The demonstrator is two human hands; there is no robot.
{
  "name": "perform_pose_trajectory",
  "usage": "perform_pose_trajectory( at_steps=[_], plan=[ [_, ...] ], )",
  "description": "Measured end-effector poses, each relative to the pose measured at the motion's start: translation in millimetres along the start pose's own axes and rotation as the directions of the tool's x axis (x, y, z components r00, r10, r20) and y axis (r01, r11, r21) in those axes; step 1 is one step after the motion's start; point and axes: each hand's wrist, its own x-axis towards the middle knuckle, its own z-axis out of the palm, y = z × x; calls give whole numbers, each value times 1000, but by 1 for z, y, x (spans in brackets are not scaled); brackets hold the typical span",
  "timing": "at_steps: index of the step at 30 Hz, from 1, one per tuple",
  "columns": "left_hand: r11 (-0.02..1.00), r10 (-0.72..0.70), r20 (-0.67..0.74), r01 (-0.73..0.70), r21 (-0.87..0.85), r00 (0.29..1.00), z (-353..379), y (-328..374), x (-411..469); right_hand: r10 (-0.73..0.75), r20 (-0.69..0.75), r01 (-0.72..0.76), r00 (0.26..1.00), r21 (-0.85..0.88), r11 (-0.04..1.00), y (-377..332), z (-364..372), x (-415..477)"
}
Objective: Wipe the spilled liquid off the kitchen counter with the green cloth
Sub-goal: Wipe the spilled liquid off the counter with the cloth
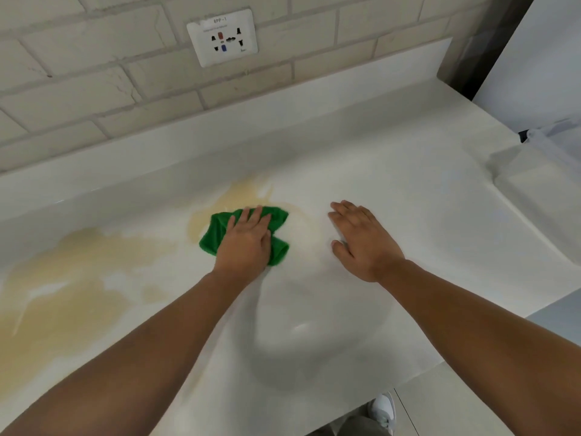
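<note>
View from above a white kitchen tabletop that runs along a wall of pale brick-shaped tiles. At 8 o'clock, on the far left, a wide pool of yellowish spilled liquid spreads over the surface and reaches the left edge of the view. Just left of centre lies the green cloth, crumpled and flat on the tabletop, well apart from that pool. A smaller yellowish patch touches the cloth at its 11 o'clock side and curves round its far edge. The person's left hand lies palm down on top of the cloth, fingers straight and held close together, pressing it onto the surface; green fabric shows on both sides of the hand. At 12 o'clock, high on the wall, sits a white socket plate. At 3 o'clock from the cloth, near it but not touching, the right hand rests palm down on bare tabletop, fingers straight and together, thumb out to the side, holding nothing. Both bare forearms reach in from the lower corners. At 5 o'clock, below the tabletop's front edge, a pale shoe stands on the floor.
</note>
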Motion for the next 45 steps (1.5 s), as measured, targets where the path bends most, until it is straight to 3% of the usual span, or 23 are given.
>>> perform_pose_trajectory(
  at_steps=[3,8,10,12,16,19,21,24,29,31,35,37,41,45],
  plan=[
    [1000,-12,-9,12,15,1000,9,36,26,3,6,-3,1000,8,1000,0,-1,0],
    [949,314,89,-312,-44,945,16,56,-8,4,20,-5,1000,18,1000,1,0,1],
    [925,379,106,-372,-81,919,14,37,-36,-4,22,4,1000,8,1000,2,0,0],
    [945,322,77,-316,-87,944,9,8,-49,-5,19,5,1000,-4,1000,2,1,0],
    [999,-5,-5,5,-52,1000,1,-17,-11,0,13,0,1000,-14,1000,1,0,1],
    [998,-65,-17,65,-2,998,4,11,26,0,30,1,1000,-15,1000,0,-1,3],
    [1000,-12,-8,12,-6,1000,10,34,35,-1,33,1,999,-8,1000,0,-1,3],
    [983,178,25,-177,-43,984,16,52,21,10,34,-10,999,-4,1000,1,0,3],
    [908,414,98,-402,-118,905,13,17,-26,71,3,-71,997,9,997,1,0,1],
    [930,362,85,-354,-96,928,9,1,-19,88,0,-88,996,6,996,-1,-2,0],
    [999,39,36,-40,18,999,7,26,36,151,-60,-151,987,10,988,-4,-3,-3],
    [999,11,51,-14,52,999,11,51,56,202,-117,-198,972,48,979,-4,-3,-6],
    [973,225,97,-228,22,969,24,91,45,261,-202,-211,944,240,948,0,-4,-7],
    [904,428,150,-419,-90,891,26,80,-6,234,-153,-179,960,306,935,9,-10,-7]
  ],
)
